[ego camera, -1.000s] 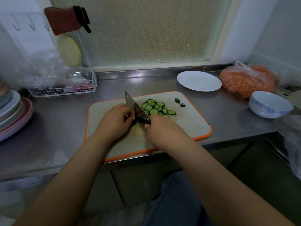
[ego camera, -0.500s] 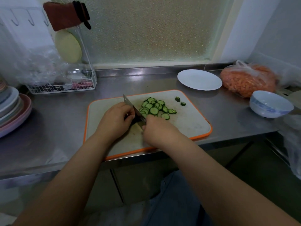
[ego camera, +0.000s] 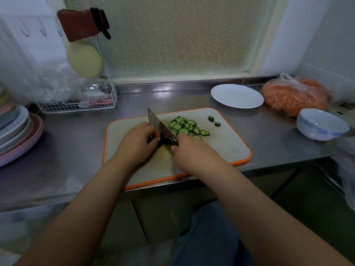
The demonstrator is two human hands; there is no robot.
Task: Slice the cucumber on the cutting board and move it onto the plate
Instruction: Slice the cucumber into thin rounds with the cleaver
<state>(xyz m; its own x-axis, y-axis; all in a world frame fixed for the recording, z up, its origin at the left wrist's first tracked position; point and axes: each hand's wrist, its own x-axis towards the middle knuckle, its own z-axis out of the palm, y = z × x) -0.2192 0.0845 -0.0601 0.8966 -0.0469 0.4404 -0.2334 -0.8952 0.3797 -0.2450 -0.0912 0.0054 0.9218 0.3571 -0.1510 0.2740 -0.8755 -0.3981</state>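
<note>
Steel worktop (ego camera: 269, 135) under a frosted window carries the orange-rimmed cutting board (ego camera: 226, 146), whose near edge sits close to the worktop's front lip. On the board the left hand (ego camera: 137, 143) has its fingers (ego camera: 153, 135) curled down over the uncut cucumber stub (ego camera: 153, 140), mostly hidden beneath them, and the right hand (ego camera: 192, 152) grips the handle of the cleaver (ego camera: 159, 125), its blade standing just beside the left fingertips. Cut cucumber slices (ego camera: 187, 127) are heaped against the blade's far side, with two end pieces (ego camera: 214, 120) apart toward the board's far right corner. Bare board lies right of the slices; the white plate (ego camera: 237, 96) sits beyond that corner, well apart from both hands, near a bag of carrots (ego camera: 294, 96) and a bowl (ego camera: 321, 124)
</note>
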